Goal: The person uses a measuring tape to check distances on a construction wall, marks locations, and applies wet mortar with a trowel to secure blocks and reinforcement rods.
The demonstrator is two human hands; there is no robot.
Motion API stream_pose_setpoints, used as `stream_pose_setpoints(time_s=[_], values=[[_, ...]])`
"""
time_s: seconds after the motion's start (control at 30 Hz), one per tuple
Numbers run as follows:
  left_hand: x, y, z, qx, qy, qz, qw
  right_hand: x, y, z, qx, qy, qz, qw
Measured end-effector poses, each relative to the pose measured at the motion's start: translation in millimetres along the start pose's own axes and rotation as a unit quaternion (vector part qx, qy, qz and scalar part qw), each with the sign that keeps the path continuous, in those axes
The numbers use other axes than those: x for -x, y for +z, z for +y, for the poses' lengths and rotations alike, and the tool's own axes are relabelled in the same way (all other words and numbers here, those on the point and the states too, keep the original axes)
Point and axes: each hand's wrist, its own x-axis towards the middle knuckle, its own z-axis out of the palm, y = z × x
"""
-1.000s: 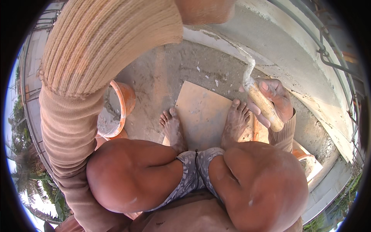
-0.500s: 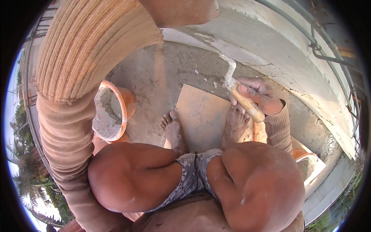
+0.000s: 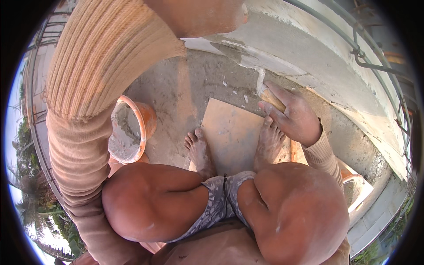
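Note:
My right hand [image 3: 295,115] grips the wooden handle of a trowel [image 3: 274,99], its fingers and thumb closed round it. The trowel's crooked, plaster-coated neck reaches toward the foot of a grey plastered wall [image 3: 318,75]. Its blade is hard to make out against the wall. A darker, wet-looking patch shows low on the wall, just left of the trowel. My left arm stretches up the left side in a tan ribbed sleeve. Only part of my left hand [image 3: 201,17] shows at the top edge, close to the wall, and its fingers cannot be made out.
An orange bucket [image 3: 143,145] holding grey plaster stands left of my feet. Between my bare feet lies a tan board [image 3: 229,128]. Another orange container [image 3: 352,179] sits at the right. Metal bars [image 3: 340,35] run along the wall top. Small plaster scraps dot the concrete floor.
My right hand has turned and shifted its grip on the trowel, covering more of the handle. The trowel's neck stands more upright. A dark patch now shows at the wall's base.

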Motion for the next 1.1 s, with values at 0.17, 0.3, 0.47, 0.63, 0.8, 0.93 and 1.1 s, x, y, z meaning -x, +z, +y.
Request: stream_pose_setpoints(time_s=[0.17, 0.3, 0.47, 0.63, 0.8, 0.93, 1.1], values=[[6.8, 21.1, -9.4, -0.070, 0.093, 0.098, 0.988, 18.6, 3.7, -12.5, 0.030, -0.004, 0.060, 0.998], [3.5, 12.7, -7.4, 0.010, 0.038, 0.058, 0.998, 26.7, -12.2, -5.4, 0.054, 0.011, 0.040, 0.998], [-4.6, 19.6, -1.4, -0.073, 0.012, 0.086, 0.994, 28.7, -35.1, 4.1, 0.062, 0.020, -0.017, 0.998], [9.3, 28.7, -4.5, -0.069, 0.055, 0.120, 0.989, 27.0, -46.3, 0.0, 0.023, -0.008, 0.038, 0.999], [-0.3, 20.2, 16.1, -0.087, -0.050, 0.079, 0.992, 40.1, -57.7, -12.5, 0.110, -0.003, 0.033, 0.993], [-12.9, 7.0, 19.0, -0.040, -0.138, -0.016, 0.990, 37.2, -51.7, -15.5, 0.105, -0.057, 0.028, 0.992], [-0.9, 15.4, 1.9, -0.039, 0.048, 0.088, 0.994, 6.1, -39.0, -14.3, 0.059, -0.081, 0.043, 0.994]])
